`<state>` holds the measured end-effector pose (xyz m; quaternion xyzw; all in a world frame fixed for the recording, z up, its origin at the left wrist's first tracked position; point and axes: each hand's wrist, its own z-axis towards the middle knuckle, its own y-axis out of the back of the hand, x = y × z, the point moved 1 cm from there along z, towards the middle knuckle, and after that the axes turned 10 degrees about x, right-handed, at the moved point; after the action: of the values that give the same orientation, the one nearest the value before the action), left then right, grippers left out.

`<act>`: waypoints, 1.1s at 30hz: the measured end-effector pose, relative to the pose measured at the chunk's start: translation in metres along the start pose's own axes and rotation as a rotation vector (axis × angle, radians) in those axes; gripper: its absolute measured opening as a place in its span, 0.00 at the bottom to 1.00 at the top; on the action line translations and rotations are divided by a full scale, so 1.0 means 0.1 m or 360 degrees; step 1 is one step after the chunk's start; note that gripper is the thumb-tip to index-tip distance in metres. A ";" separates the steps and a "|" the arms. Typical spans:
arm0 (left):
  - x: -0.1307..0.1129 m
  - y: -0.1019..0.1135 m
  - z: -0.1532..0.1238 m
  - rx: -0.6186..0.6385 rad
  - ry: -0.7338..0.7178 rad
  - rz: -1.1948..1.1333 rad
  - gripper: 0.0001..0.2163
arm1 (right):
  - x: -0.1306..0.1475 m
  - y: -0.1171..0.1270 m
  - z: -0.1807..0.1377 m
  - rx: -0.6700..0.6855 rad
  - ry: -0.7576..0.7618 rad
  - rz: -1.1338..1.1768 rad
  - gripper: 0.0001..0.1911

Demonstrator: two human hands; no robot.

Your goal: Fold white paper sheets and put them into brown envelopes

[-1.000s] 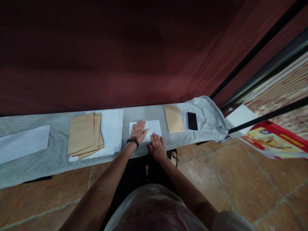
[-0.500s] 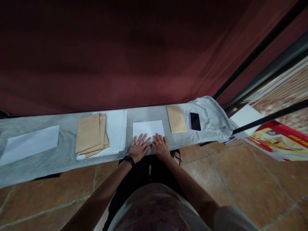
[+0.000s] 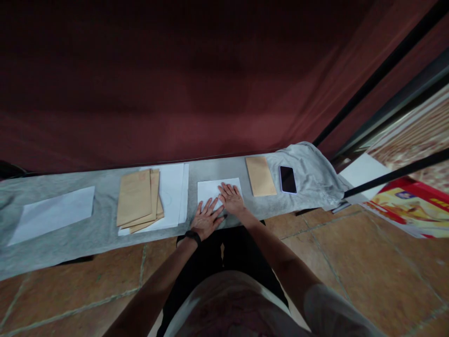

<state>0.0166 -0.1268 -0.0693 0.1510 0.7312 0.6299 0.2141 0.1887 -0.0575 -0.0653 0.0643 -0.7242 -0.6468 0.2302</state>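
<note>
A folded white sheet of paper (image 3: 209, 189) lies on the grey cloth-covered bench (image 3: 87, 224) in front of me. My left hand (image 3: 206, 218), with a black band on the wrist, lies flat with spread fingers on the sheet's near edge. My right hand (image 3: 231, 199) presses flat on the sheet's right half, fingers stretched out. Neither hand holds anything.
Left of the sheet, several brown envelopes (image 3: 139, 200) lie on a stack of white paper (image 3: 174, 193). One brown envelope (image 3: 260, 176) and a black phone (image 3: 288, 179) lie to the right. Another white sheet (image 3: 52, 214) is far left. A dark red curtain (image 3: 175, 79) hangs behind.
My left hand slid back from the sheet's far part to its near edge. My right hand moved forward from the near edge onto the sheet's right half.
</note>
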 end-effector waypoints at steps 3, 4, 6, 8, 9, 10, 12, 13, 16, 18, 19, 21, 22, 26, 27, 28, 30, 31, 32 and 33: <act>-0.01 0.03 0.00 0.0012 0.0003 -0.0004 0.25 | -0.08 0.01 0.16 -0.0020 -0.0107 0.0014 0.27; -0.01 0.04 0.00 0.0016 0.0004 -0.0004 0.25 | -0.11 0.00 0.20 -0.0037 -0.0140 0.0017 0.27; -0.02 0.06 0.00 0.0019 0.0003 -0.0002 0.25 | -0.15 -0.01 0.24 -0.0086 -0.0197 0.0022 0.27; -0.02 0.06 0.00 0.0016 -0.0003 0.0005 0.25 | -0.17 -0.03 0.25 -0.0147 -0.0239 0.0029 0.27; -0.02 0.07 0.00 0.0013 -0.0002 0.0008 0.25 | -0.19 -0.04 0.24 -0.0177 -0.0254 0.0033 0.28; -0.02 0.06 0.00 0.0013 0.0002 0.0009 0.25 | -0.20 -0.05 0.23 -0.0204 -0.0270 0.0036 0.28; -0.02 0.06 0.00 0.0020 0.0007 0.0001 0.25 | -0.22 -0.08 0.18 -0.0251 -0.0312 0.0040 0.28; -0.03 0.06 -0.01 0.0025 0.0009 -0.0009 0.25 | -0.23 -0.09 0.15 -0.0272 -0.0332 0.0041 0.29; -0.03 0.07 -0.01 0.0028 0.0000 -0.0033 0.25 | -0.25 -0.12 0.04 -0.0343 -0.0370 0.0045 0.29; -0.03 0.07 -0.01 0.0025 0.0004 -0.0029 0.25 | -0.26 -0.13 -0.05 -0.0381 -0.0386 0.0043 0.30; -0.04 0.07 -0.01 0.0028 0.0007 -0.0024 0.25 | -0.26 -0.14 -0.10 -0.0390 -0.0395 0.0039 0.30; -0.04 0.07 -0.01 0.0032 0.0013 -0.0016 0.25 | -0.25 -0.16 -0.22 -0.0396 -0.0413 0.0025 0.30; -0.04 0.07 -0.01 0.0033 0.0013 -0.0013 0.25 | -0.24 -0.17 -0.27 -0.0399 -0.0422 0.0018 0.31; -0.04 0.07 -0.01 0.0014 0.0011 -0.0005 0.25 | -0.21 -0.21 -0.52 -0.0438 -0.0453 -0.0001 0.31; -0.05 0.08 -0.01 0.0012 0.0011 -0.0006 0.25 | -0.21 -0.23 -0.58 -0.0449 -0.0455 -0.0007 0.31; -0.05 0.08 -0.01 0.0011 0.0015 -0.0008 0.25 | -0.20 -0.24 -0.63 -0.0457 -0.0456 -0.0012 0.31; -0.05 0.09 -0.01 0.0016 0.0018 -0.0012 0.25 | -0.18 -0.25 -0.73 -0.0460 -0.0473 -0.0019 0.31; -0.05 0.10 -0.01 0.0019 0.0018 -0.0014 0.25 | -0.16 -0.25 -0.77 -0.0453 -0.0490 -0.0021 0.31; -0.06 0.10 -0.01 0.0021 0.0016 -0.0015 0.25 | -0.13 -0.25 -0.80 -0.0441 -0.0508 -0.0022 0.31; -0.06 0.10 -0.01 0.0023 0.0016 -0.0016 0.26 | -0.10 -0.25 -0.82 -0.0425 -0.0519 -0.0021 0.31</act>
<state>0.0205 -0.1288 -0.0589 0.1457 0.7376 0.6241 0.2126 0.2260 -0.1317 -0.0877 -0.0676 -0.6593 -0.7404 0.1122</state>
